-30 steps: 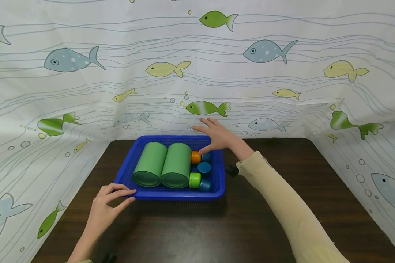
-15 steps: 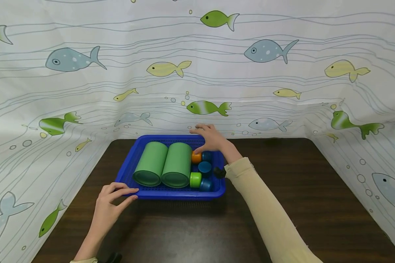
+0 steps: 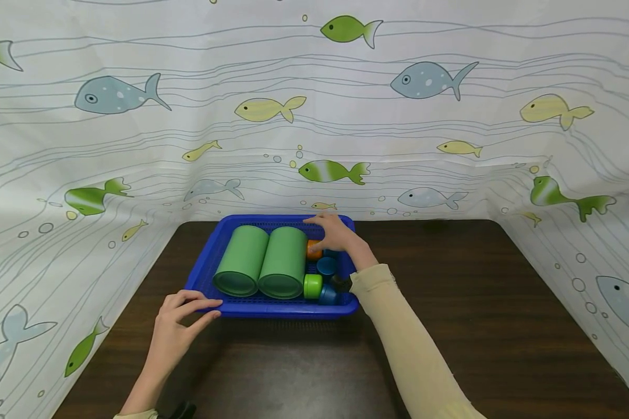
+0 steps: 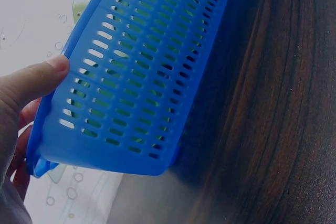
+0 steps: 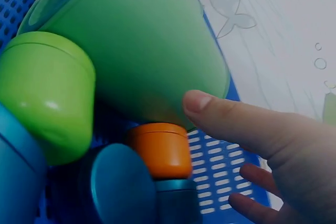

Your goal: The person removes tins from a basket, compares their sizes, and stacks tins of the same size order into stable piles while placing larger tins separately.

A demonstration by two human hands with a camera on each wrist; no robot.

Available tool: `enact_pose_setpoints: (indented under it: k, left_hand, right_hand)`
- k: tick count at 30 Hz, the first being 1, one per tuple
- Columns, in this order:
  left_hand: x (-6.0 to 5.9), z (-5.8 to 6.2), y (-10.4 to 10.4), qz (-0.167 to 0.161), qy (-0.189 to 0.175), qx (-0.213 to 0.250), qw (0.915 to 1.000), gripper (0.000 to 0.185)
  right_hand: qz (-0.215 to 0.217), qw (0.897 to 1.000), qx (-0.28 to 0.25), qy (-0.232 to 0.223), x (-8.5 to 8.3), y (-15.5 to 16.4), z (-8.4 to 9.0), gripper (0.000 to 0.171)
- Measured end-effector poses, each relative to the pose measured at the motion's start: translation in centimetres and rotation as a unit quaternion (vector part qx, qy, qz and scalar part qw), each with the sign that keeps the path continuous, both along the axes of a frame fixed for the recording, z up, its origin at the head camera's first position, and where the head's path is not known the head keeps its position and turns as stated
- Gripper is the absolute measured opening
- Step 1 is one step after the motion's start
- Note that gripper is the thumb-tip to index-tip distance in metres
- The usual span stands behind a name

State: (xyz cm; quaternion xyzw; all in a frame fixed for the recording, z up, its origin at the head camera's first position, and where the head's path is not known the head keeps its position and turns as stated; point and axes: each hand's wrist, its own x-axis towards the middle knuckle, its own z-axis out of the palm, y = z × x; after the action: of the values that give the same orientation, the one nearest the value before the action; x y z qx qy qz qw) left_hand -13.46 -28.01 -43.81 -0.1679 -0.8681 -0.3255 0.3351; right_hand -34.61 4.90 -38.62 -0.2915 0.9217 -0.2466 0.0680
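Orange plastic cap (image 3: pixel 312 249): pinch gently with loose right hand (image 3: pixel 336 234), left hand (image 3: pixel 175 326) gripping blue slotted plastic basket (image 3: pixel 272 306) near-left corner.

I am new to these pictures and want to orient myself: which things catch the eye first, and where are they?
A bright blue basket stands at the middle of the dark table, holding two big green cylinders lying side by side and small coloured cups to their right. The left hand holds the basket's near left corner, while the right hand reaches in by the orange cup. A fish-patterned curtain surrounds the table.
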Motion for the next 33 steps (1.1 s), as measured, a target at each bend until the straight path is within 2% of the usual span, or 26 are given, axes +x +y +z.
enact_pose_setpoints:
  k: [6, 16, 25, 33]
  left_hand:
    - [0.0, 0.0, 0.0, 0.001, -0.004, 0.001, 1.0000, 0.039]
    - [0.0, -0.1, 0.1, 0.006, -0.005, -0.004, 1.0000, 0.038]
    - [0.0, 0.1, 0.3, 0.003, -0.004, -0.003, 1.0000, 0.039]
    - [0.1, -0.1, 0.2, 0.009, -0.012, 0.003, 0.9999, 0.038]
  right_hand:
    - [-0.017, 1.000, -0.012, -0.016, 0.1, -0.3, -0.8, 0.069]
    - [-0.033, 0.999, 0.016, -0.002, 0.2, -0.4, -1.4, 0.059]
    - [-0.048, 0.997, 0.066, -0.007, 0.4, -0.7, -1.3, 0.053]
    - [-0.043, 0.993, 0.108, 0.001, 0.2, -1.0, -1.4, 0.052]
